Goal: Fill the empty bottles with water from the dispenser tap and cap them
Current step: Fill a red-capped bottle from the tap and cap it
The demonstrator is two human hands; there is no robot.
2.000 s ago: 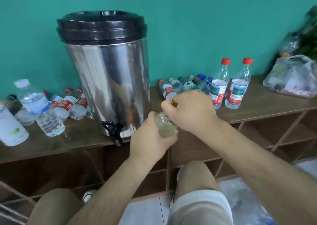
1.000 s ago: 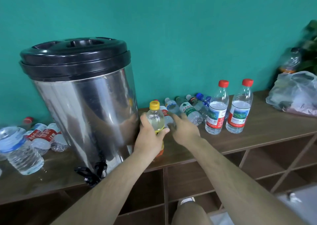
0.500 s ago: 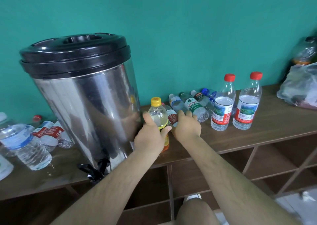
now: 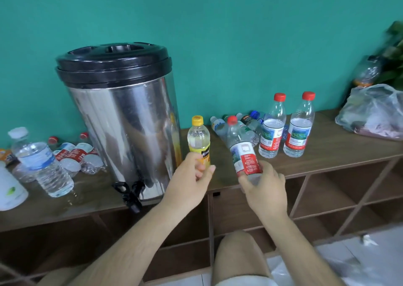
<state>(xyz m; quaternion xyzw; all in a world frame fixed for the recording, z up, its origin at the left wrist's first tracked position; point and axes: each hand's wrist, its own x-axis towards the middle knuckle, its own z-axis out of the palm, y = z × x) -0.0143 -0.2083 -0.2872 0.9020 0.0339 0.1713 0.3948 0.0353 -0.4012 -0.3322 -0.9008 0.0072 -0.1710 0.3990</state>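
Stainless-steel cylindrical water dispenser (image 4: 122, 128) stands left of all the fingers. Right hand (image 4: 265, 187) clasps the base of a tilted clear plastic red-labelled bottle (image 4: 242, 150); best unscrew its red cap (image 4: 232, 119) before tipping further. Left hand (image 4: 190, 177) curls beside a small yellow-capped plastic bottle (image 4: 198, 141), grip unclear, between the right fingers and the black tap (image 4: 130, 193).

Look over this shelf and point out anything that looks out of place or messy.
Empty bottles lie toppled in a heap left of the dispenser, some crumpled; more bottles lie on their sides behind the tilted bottle in the right hand. What looks like water drops sit on the shelf near the tap.
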